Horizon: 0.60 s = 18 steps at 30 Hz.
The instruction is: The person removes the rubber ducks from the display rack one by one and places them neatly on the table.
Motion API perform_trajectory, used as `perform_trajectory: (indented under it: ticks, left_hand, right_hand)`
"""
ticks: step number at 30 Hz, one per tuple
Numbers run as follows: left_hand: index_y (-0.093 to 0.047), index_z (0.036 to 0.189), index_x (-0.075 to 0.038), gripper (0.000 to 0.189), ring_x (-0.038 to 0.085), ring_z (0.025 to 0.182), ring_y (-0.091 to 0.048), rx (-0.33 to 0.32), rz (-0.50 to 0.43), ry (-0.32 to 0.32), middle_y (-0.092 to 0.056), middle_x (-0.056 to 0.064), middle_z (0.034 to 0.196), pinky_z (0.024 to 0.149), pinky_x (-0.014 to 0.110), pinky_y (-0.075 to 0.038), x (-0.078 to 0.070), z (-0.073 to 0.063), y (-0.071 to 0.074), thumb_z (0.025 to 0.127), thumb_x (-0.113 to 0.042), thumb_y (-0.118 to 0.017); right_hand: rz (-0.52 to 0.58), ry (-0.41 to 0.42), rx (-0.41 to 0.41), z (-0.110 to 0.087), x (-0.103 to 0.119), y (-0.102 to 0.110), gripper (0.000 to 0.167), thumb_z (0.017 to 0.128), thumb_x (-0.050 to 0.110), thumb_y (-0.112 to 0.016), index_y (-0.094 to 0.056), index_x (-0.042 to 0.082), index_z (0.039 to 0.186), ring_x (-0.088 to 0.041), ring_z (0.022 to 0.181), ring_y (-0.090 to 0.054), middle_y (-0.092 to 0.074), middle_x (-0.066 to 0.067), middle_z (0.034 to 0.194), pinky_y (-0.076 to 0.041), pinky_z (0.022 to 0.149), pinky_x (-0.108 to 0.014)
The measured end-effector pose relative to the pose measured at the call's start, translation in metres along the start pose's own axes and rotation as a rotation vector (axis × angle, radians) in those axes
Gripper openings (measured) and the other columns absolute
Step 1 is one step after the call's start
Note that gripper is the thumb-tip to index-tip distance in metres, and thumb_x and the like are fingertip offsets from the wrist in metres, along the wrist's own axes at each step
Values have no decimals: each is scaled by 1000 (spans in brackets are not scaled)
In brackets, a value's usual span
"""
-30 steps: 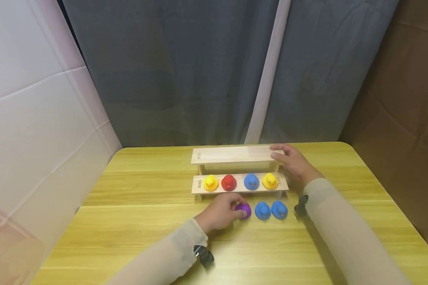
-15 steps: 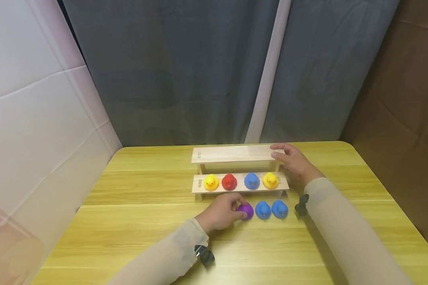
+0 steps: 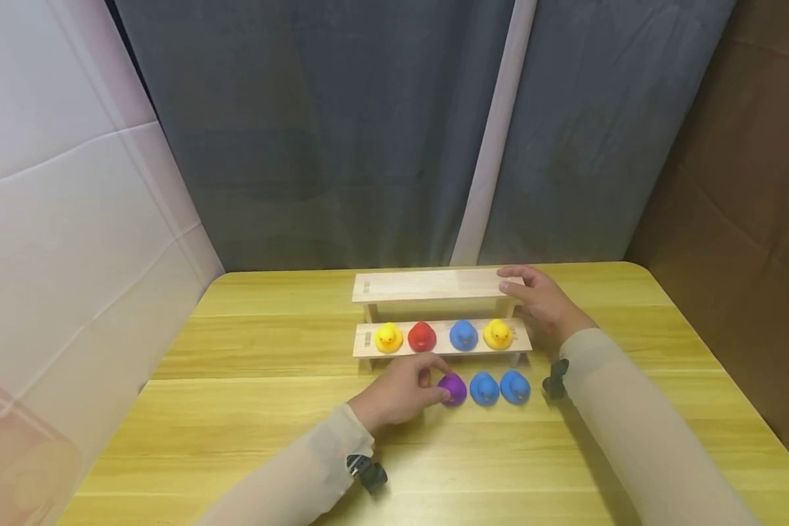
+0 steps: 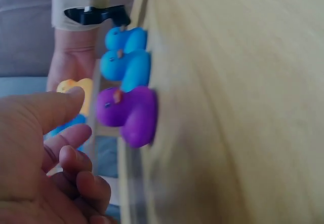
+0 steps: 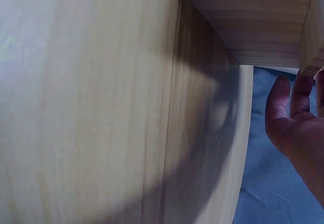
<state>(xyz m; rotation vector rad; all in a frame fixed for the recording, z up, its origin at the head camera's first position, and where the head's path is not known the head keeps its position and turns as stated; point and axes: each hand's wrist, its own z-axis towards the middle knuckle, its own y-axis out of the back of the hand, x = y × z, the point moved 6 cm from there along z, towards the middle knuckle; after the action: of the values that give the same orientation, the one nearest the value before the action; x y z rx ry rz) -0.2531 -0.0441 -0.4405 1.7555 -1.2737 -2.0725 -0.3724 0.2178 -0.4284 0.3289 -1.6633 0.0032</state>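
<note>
A purple rubber duck (image 3: 453,390) sits on the table, first in a row with two blue rubber ducks (image 3: 484,389). My left hand (image 3: 404,391) is just left of the purple duck. In the left wrist view its thumb and loosely bent fingers (image 4: 76,160) are apart from the duck and hold nothing. My right hand (image 3: 547,301) rests against the right end of the raised wooden shelf (image 3: 427,285). The right wrist view shows its fingers (image 5: 301,95) touching the wood, with the thumb beside it.
In front of the raised shelf stands a lower wooden shelf (image 3: 443,351). On it are a yellow duck (image 3: 389,337), a red duck (image 3: 422,337), a blue duck (image 3: 463,335) and another yellow duck (image 3: 498,334). A grey curtain (image 3: 335,146) hangs behind the table (image 3: 237,438).
The purple duck has shifted slightly right, closer to the blue ducks. My left hand has let go of it and drawn back a little to the left. The right hand stays put.
</note>
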Motion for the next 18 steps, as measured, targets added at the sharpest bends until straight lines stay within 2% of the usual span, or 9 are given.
perform_trajectory:
  ticks: [6,12,18]
  left_hand:
    - [-72,124,-17,32,15,71,-48,-72,-48,-13,-50,-1,79,61,26,-40,-5,-11,24,94,-21,-80]
    - [-73,118,-14,25,13,67,-44,-163,-69,-27,-46,-1,72,59,26,-38,-8,-17,50,94,-16,-80]
    - [-73,120,-11,28,17,70,-46,-282,-102,23,-47,2,74,62,28,-39,1,-21,79,93,-15,-80]
  right_hand:
    - [3,14,0,1,-2,-1,49,105,29,-65,-51,10,148,-41,150,-40,-37,-13,166,-31,122,-62]
    - [9,10,-7,2,-4,1,47,105,29,-66,-52,12,147,-41,147,-43,-40,-13,164,-32,122,-60]
    - [13,25,-3,1,-1,0,48,106,28,-64,-51,9,148,-40,147,-42,-40,-14,164,-31,123,-61]
